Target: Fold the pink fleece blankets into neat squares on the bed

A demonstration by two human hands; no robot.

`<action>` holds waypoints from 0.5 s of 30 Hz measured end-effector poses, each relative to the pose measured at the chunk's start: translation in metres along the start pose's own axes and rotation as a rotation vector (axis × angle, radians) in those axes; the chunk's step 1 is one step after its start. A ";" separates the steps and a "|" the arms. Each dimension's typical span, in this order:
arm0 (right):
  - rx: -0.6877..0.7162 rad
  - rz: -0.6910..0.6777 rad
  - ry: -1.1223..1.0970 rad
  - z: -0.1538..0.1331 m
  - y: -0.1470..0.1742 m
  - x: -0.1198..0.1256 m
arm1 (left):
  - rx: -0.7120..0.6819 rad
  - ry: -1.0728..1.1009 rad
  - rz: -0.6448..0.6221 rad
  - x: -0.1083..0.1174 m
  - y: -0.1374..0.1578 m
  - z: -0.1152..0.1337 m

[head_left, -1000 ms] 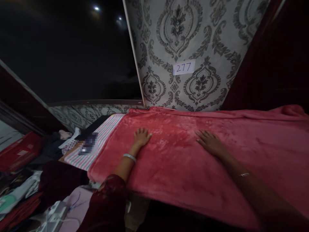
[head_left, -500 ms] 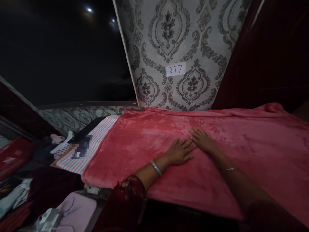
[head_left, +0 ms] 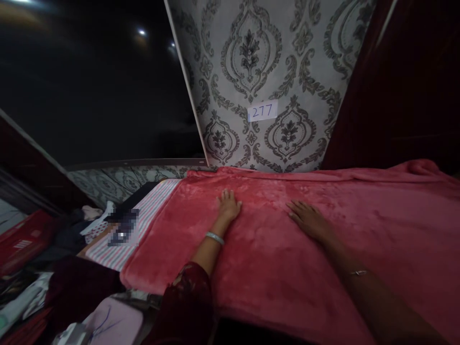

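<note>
A plush pinkish-red blanket [head_left: 266, 268] lies spread over a table-like surface, its far edge gathered in a fold along the wall. My left hand [head_left: 228, 207] rests palm down on it, left of the middle, with the fingers spread. To the right, my right hand [head_left: 307, 219] also lies flat on the plush, fingers stretched toward the wall. Neither hand grasps anything. Under the blanket's left edge a striped cloth [head_left: 151, 221] shows.
A large dark screen [head_left: 100, 86] stands at the back left. Patterned wallpaper [head_left: 251, 62] carries a paper marked 277 [head_left: 262, 110]. Clothes [head_left: 82, 280], a pink box-like object [head_left: 117, 321] and a red bag or box [head_left: 28, 237] crowd the lower left. A blurred-out item [head_left: 124, 227] lies on the striped cloth.
My left hand has slid left and a little away from me across the blanket, parting from the right hand. My right hand has shifted slightly right. The view has tilted up a little.
</note>
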State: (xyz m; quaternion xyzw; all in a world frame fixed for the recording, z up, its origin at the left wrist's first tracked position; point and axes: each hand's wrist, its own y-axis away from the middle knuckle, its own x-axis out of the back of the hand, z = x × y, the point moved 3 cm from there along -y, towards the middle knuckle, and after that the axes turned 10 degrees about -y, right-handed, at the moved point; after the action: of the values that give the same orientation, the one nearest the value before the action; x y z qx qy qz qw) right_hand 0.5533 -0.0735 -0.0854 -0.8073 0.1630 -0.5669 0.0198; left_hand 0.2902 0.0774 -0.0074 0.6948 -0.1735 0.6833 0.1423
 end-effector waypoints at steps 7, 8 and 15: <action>-0.019 -0.050 0.000 -0.005 0.001 0.005 | 0.073 -0.083 -0.048 -0.017 0.002 -0.045; -0.011 -0.047 0.002 -0.007 0.001 0.007 | 0.068 -0.089 -0.050 -0.019 0.002 -0.044; -0.001 -0.041 0.011 -0.004 -0.001 0.009 | 0.052 -0.122 -0.050 -0.020 -0.005 -0.041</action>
State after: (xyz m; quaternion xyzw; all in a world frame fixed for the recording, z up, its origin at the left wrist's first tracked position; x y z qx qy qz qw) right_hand 0.5521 -0.0746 -0.0757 -0.8074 0.1468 -0.5713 0.0070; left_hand 0.2550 0.1010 -0.0259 0.7429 -0.1465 0.6401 0.1304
